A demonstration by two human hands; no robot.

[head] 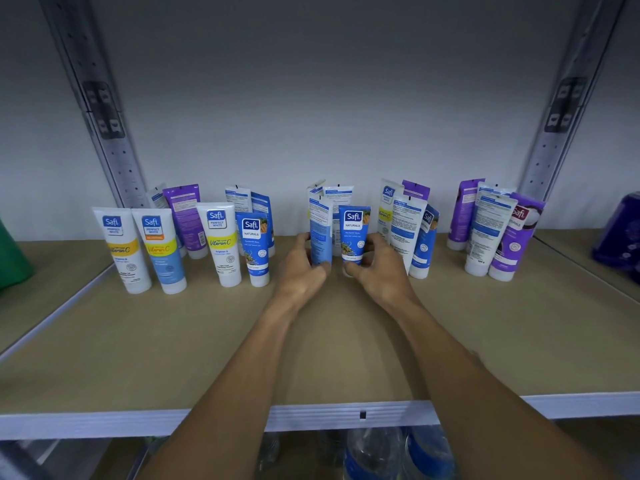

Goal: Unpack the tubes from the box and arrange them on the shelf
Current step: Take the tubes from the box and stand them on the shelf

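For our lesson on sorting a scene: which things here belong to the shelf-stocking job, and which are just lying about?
Job: left hand, gripping the pale blue tube; right hand, gripping the Naturals tube; the other standing tubes; the shelf.
Lying about: green object at the left edge; purple container at the right edge; water bottles below.

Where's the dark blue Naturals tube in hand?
Head view, shelf centre: the dark blue Naturals tube is in the right hand, beside the pale blue tube the left hand grips.
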